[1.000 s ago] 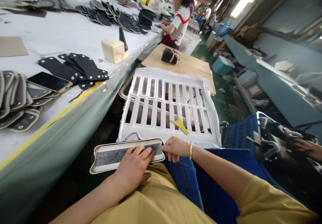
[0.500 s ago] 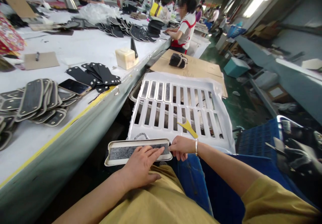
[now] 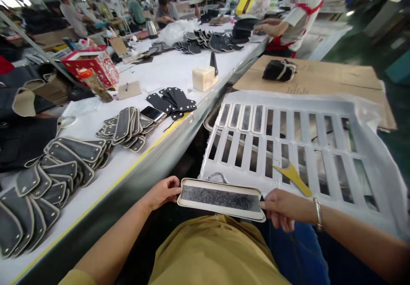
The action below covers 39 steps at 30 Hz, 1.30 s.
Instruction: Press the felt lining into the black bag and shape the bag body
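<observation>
In front of my lap I hold a long panel with a cream border, raised edges and a dark grey fuzzy strip along its middle. My left hand pinches its left end. At the right end, the thumb and fingers of my right hand are closed on it. Just beyond lies a white slotted rack, with several short grey strips in cream frames at its far left. A yellow scraper-like tool with a forked end rests on the rack near my right hand.
The white table along the left bears piles of dark, cream-edged panels, black pieces, a phone and a cream block-shaped container. Behind the rack, a black tied bundle lies on cardboard. A co-worker stands at the table.
My left hand has lifted off the fuzzy strip and moved to the panel's left end. My right hand stays at the right end. The view has swung left.
</observation>
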Available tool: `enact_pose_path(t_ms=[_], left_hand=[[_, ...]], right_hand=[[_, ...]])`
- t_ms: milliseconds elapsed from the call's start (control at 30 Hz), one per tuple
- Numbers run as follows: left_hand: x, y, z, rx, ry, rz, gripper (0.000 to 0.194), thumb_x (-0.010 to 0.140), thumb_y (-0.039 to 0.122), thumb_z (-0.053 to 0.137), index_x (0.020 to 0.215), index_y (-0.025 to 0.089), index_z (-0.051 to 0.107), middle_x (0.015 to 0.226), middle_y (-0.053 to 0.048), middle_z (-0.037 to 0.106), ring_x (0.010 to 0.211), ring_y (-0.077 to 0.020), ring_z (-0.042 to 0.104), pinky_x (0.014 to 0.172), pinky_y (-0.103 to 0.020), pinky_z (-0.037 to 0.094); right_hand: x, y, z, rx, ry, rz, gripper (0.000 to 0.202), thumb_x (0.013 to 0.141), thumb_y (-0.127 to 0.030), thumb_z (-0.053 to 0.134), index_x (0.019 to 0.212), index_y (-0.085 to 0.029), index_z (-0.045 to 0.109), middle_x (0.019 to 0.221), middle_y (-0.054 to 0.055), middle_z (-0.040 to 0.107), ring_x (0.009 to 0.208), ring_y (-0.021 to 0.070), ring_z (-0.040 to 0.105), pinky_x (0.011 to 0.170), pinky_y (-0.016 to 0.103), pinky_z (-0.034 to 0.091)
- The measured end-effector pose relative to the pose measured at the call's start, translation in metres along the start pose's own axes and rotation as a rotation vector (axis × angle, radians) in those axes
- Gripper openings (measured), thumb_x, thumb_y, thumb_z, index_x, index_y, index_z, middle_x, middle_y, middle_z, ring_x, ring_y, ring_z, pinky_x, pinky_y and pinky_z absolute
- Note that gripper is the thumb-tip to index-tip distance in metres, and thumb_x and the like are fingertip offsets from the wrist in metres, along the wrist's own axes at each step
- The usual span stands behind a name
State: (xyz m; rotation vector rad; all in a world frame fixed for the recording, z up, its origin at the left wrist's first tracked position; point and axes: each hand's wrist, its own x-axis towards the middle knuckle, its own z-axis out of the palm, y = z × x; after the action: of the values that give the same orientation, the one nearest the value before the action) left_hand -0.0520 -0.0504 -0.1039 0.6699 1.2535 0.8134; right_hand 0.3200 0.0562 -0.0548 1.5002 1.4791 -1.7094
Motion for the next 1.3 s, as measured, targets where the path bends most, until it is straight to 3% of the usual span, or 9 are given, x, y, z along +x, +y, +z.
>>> enact_pose_path(t_ms=[267,400,533,633,700,767,833,1000,1300], left_hand=[[0.002,0.023,0.007,0.208,-0.062,-0.096,0.037,0.072,0.041,0.066,0.076,0.019,0.036,0.069,0.007,0.042,0.059,-0.0080,0.046,0.051,-0.021,0.046],[0.004,0.023,0.010,0.274,-0.031,-0.037,0.036,0.075,0.044,0.062,0.077,0.020,0.035,0.069,0.008,0.038,0.059,-0.0079,0.043,0.048,-0.017,0.040],[0.003,0.018,0.007,0.273,-0.073,-0.037,0.035,0.077,0.046,0.059,0.078,0.020,0.036,0.069,0.007,0.041,0.060,-0.0094,0.045,0.051,-0.020,0.042],[0.006,0.021,0.003,0.418,-0.055,0.061,0.032,0.077,0.046,0.060,0.089,0.020,0.046,0.075,0.004,0.051,0.067,-0.0134,0.053,0.057,-0.023,0.046],[0.007,0.029,0.004,0.567,0.018,0.217,0.041,0.076,0.045,0.060,0.107,0.019,0.051,0.095,-0.003,0.059,0.087,-0.0189,0.058,0.070,-0.027,0.049],[0.009,0.040,0.008,0.731,0.058,0.356,0.050,0.077,0.044,0.059,0.120,0.020,0.051,0.119,-0.008,0.056,0.106,-0.0232,0.054,0.084,-0.031,0.046],[0.012,0.051,0.014,0.930,-0.011,0.401,0.042,0.080,0.043,0.054,0.115,0.020,0.059,0.121,-0.008,0.059,0.108,-0.0238,0.054,0.090,-0.032,0.043],[0.017,0.066,0.021,1.214,-0.183,0.415,0.032,0.084,0.036,0.047,0.100,0.020,0.070,0.100,-0.003,0.070,0.091,-0.0185,0.063,0.083,-0.024,0.043],[0.011,0.068,0.020,1.173,-0.243,0.364,0.036,0.082,0.039,0.049,0.104,0.018,0.069,0.076,0.000,0.071,0.069,-0.0141,0.060,0.065,-0.019,0.042]], right_hand=[[0.002,-0.006,0.000,0.054,-0.009,0.064,0.037,0.080,-0.044,0.056,0.056,-0.015,0.049,0.049,0.004,0.062,0.034,0.0097,0.053,0.034,0.018,0.042],[0.002,-0.006,-0.002,0.110,-0.021,0.038,0.035,0.083,-0.037,0.052,0.055,-0.014,0.049,0.048,0.002,0.061,0.034,0.0096,0.053,0.033,0.018,0.042],[-0.001,0.006,0.000,0.143,0.031,-0.068,0.036,0.079,-0.044,0.054,0.059,-0.015,0.053,0.049,0.000,0.060,0.035,0.0086,0.051,0.035,0.018,0.040],[-0.010,0.008,0.000,-0.033,0.155,-0.144,0.040,0.077,-0.050,0.055,0.058,-0.015,0.053,0.047,-0.001,0.057,0.036,0.0084,0.048,0.038,0.019,0.038],[-0.018,0.002,-0.002,-0.250,0.369,-0.197,0.040,0.073,-0.054,0.059,0.063,-0.015,0.057,0.052,0.001,0.059,0.044,0.0111,0.053,0.045,0.021,0.040],[-0.026,-0.008,-0.003,-0.454,0.601,-0.293,0.040,0.071,-0.053,0.063,0.083,-0.014,0.063,0.068,0.004,0.065,0.060,0.0151,0.059,0.055,0.024,0.043],[-0.030,-0.019,-0.003,-0.608,0.713,-0.426,0.041,0.075,-0.045,0.063,0.104,-0.016,0.062,0.089,0.007,0.067,0.073,0.0168,0.062,0.066,0.026,0.044],[-0.021,-0.030,0.009,-1.022,0.640,-0.561,0.028,0.092,-0.024,0.041,0.097,-0.015,0.067,0.094,0.010,0.066,0.091,0.0215,0.061,0.079,0.030,0.043],[-0.011,-0.026,0.013,-1.088,0.666,-0.570,0.027,0.089,-0.019,0.042,0.086,-0.012,0.067,0.087,0.012,0.067,0.083,0.0215,0.062,0.074,0.030,0.042]])
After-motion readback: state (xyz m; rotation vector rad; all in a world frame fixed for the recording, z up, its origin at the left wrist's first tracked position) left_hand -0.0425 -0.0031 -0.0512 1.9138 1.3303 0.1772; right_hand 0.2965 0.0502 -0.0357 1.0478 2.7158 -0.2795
